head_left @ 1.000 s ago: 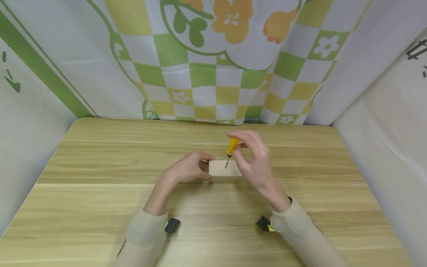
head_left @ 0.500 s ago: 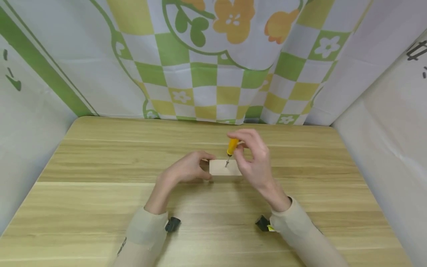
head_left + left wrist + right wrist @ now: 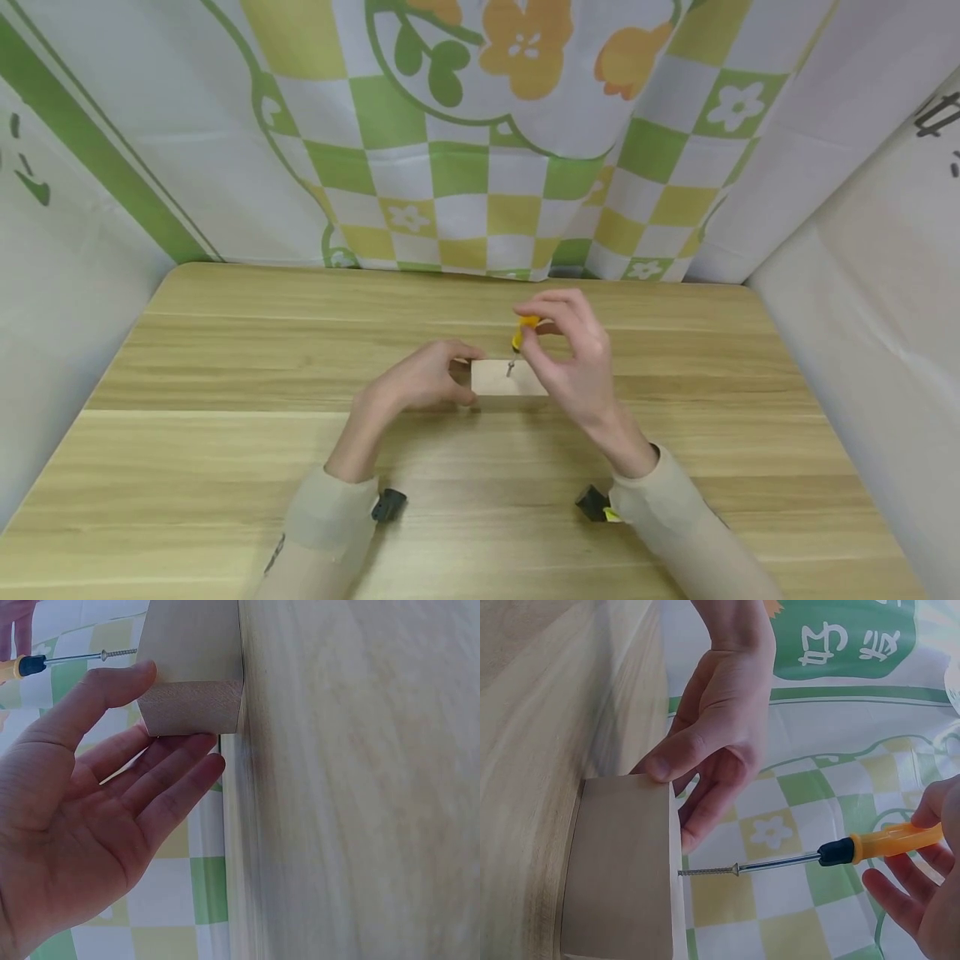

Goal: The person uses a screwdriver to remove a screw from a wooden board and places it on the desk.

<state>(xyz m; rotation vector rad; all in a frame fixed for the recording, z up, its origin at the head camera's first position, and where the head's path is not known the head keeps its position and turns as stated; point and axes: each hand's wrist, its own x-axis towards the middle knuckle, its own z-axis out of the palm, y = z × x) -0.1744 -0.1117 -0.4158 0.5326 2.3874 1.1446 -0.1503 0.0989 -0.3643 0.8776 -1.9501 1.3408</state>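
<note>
The right hand [image 3: 573,354] is regripping the yellow screwdriver [image 3: 870,847] — fingers now covering more of the handle — driving a screw [image 3: 707,871] into the wooden block [image 3: 506,377], which the left hand [image 3: 420,379] is steadying on the worktop [image 3: 225,467].

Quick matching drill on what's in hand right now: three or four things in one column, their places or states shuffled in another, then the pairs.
1. pale wooden block
2. yellow-handled screwdriver
3. metal screw
4. left hand

A. tip in the block's top, head still out
B. pinched by the right hand
C. lying on the wooden table
D. steadying the block's end

Pairs: 1-C, 2-B, 3-A, 4-D
</note>
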